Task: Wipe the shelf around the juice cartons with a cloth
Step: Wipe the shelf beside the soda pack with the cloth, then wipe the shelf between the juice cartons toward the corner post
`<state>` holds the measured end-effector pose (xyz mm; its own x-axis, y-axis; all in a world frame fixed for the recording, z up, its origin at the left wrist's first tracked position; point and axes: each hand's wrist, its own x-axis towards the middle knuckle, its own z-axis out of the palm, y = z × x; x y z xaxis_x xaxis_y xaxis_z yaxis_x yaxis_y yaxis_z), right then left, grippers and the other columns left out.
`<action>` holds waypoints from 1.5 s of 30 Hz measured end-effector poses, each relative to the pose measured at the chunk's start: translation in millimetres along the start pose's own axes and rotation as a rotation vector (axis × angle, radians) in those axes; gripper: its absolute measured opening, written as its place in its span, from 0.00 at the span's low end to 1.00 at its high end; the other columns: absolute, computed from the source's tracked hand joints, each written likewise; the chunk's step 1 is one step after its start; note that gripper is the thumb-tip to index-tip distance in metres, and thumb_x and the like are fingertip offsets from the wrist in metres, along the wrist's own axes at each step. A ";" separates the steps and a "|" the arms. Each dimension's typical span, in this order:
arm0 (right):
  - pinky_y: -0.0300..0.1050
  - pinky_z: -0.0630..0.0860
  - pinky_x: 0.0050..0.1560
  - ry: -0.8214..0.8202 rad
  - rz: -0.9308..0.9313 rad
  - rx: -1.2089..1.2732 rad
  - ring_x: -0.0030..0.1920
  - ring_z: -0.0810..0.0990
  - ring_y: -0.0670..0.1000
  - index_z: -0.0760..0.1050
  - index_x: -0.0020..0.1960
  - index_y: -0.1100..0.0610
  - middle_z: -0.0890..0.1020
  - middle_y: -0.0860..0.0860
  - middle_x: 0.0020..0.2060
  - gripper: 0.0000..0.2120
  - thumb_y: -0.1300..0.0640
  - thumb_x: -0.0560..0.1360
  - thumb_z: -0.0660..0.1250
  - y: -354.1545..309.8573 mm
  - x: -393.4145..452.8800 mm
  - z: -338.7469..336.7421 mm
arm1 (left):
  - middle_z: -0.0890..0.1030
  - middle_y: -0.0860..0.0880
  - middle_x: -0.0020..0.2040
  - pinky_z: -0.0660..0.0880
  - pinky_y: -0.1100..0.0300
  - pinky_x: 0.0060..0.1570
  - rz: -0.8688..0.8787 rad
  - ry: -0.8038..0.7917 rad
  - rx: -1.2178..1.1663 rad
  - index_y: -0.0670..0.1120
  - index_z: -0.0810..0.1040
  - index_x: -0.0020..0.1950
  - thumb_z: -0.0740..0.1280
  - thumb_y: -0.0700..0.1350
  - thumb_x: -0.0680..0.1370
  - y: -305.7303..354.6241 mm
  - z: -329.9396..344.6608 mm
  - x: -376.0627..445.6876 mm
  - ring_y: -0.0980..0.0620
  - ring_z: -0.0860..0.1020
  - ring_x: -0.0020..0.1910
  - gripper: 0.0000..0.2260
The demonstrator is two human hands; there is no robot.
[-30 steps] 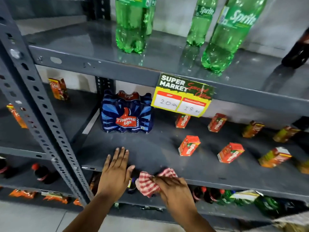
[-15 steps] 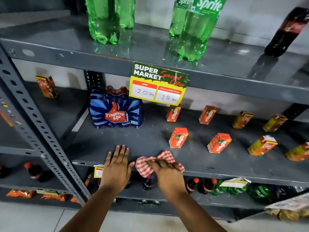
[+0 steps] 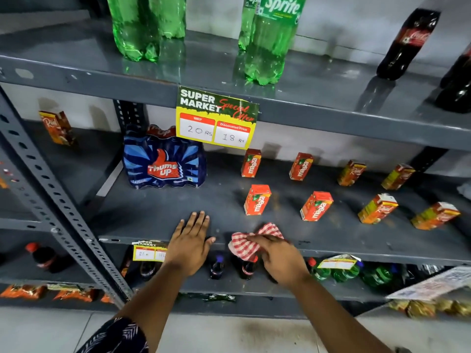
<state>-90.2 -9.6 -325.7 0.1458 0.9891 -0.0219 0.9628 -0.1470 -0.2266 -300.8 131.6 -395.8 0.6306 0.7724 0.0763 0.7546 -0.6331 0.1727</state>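
A grey metal shelf (image 3: pixel 158 212) carries several small juice cartons: red ones (image 3: pixel 257 200) in the middle, orange-and-green ones (image 3: pixel 377 208) to the right. My right hand (image 3: pixel 277 258) presses a red-and-white checked cloth (image 3: pixel 246 244) onto the shelf's front edge, in front of the nearest red carton and apart from it. My left hand (image 3: pixel 190 240) lies flat on the front edge just left of the cloth, fingers spread, holding nothing.
A blue multipack of bottles (image 3: pixel 164 161) stands at the shelf's back left. A yellow price sign (image 3: pixel 216 118) hangs from the upper shelf, which holds green bottles (image 3: pixel 270 42) and dark bottles (image 3: pixel 407 42). A perforated upright (image 3: pixel 48 189) slants at left. Small bottles stand on the shelf below.
The view has shifted right along the shelf. My right hand has slid the cloth a little to the right along the front edge. My left hand stays flat beside it.
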 end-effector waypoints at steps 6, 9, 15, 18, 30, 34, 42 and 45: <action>0.51 0.79 0.51 0.156 0.112 0.008 0.56 0.81 0.57 0.69 0.67 0.39 0.78 0.47 0.64 0.26 0.61 0.74 0.61 44.0 16.1 -34.7 | 0.49 0.46 0.78 0.40 0.50 0.74 0.018 0.047 -0.092 0.44 0.47 0.77 0.46 0.58 0.80 47.3 -6.0 9.3 0.50 0.42 0.76 0.29; 0.50 0.73 0.63 0.042 0.156 -0.029 0.64 0.76 0.56 0.66 0.71 0.39 0.73 0.46 0.70 0.28 0.60 0.75 0.58 51.9 25.0 -23.1 | 0.48 0.46 0.79 0.41 0.50 0.74 0.010 0.015 -0.155 0.43 0.48 0.77 0.48 0.57 0.81 79.7 3.6 12.0 0.49 0.42 0.76 0.29; 0.48 0.76 0.57 0.033 0.066 0.012 0.58 0.80 0.54 0.68 0.67 0.36 0.79 0.43 0.64 0.28 0.58 0.71 0.61 82.6 -29.7 -10.3 | 0.54 0.44 0.78 0.44 0.48 0.74 -0.008 0.049 -0.048 0.42 0.52 0.76 0.37 0.63 0.77 88.4 8.8 5.2 0.46 0.46 0.77 0.35; 0.48 0.79 0.52 0.040 0.060 0.066 0.56 0.82 0.55 0.65 0.67 0.34 0.81 0.44 0.61 0.26 0.55 0.73 0.63 107.5 -41.9 -27.0 | 0.62 0.41 0.75 0.51 0.45 0.73 -0.055 0.102 -0.101 0.39 0.59 0.74 0.34 0.63 0.77 111.7 5.5 -0.4 0.44 0.54 0.76 0.38; 0.47 0.76 0.60 -0.054 -0.070 0.124 0.62 0.79 0.53 0.71 0.67 0.40 0.80 0.45 0.63 0.20 0.51 0.76 0.61 184.7 -60.0 -45.7 | 0.52 0.45 0.78 0.43 0.50 0.73 -0.014 0.022 -0.065 0.42 0.52 0.76 0.36 0.68 0.74 219.7 24.4 25.6 0.47 0.46 0.76 0.40; 0.49 0.79 0.54 0.042 0.051 0.101 0.58 0.81 0.56 0.70 0.66 0.37 0.82 0.48 0.61 0.23 0.54 0.74 0.63 246.2 -44.9 -83.7 | 0.48 0.46 0.78 0.40 0.51 0.74 -0.051 0.054 -0.042 0.43 0.48 0.77 0.30 0.69 0.71 249.2 22.9 37.0 0.49 0.42 0.76 0.43; 0.51 0.57 0.75 0.004 0.007 -0.050 0.76 0.60 0.52 0.57 0.76 0.43 0.64 0.48 0.76 0.27 0.53 0.79 0.56 276.1 -37.8 -35.2 | 0.52 0.44 0.78 0.44 0.49 0.74 -0.065 0.004 -0.033 0.43 0.51 0.77 0.45 0.62 0.77 307.0 44.3 53.7 0.45 0.48 0.77 0.33; 0.48 0.62 0.73 0.018 -0.082 0.001 0.73 0.67 0.50 0.62 0.74 0.41 0.70 0.45 0.72 0.26 0.54 0.77 0.58 282.8 -69.9 -38.0 | 0.54 0.43 0.77 0.47 0.48 0.74 -0.041 0.020 -0.040 0.42 0.53 0.76 0.40 0.62 0.74 306.6 44.6 53.3 0.44 0.50 0.76 0.36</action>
<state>180.6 -120.8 -351.2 0.0707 0.9974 0.0138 0.9715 -0.0657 -0.2277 -27.7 -23.7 -382.6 0.5954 0.7986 0.0880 0.7714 -0.5988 0.2154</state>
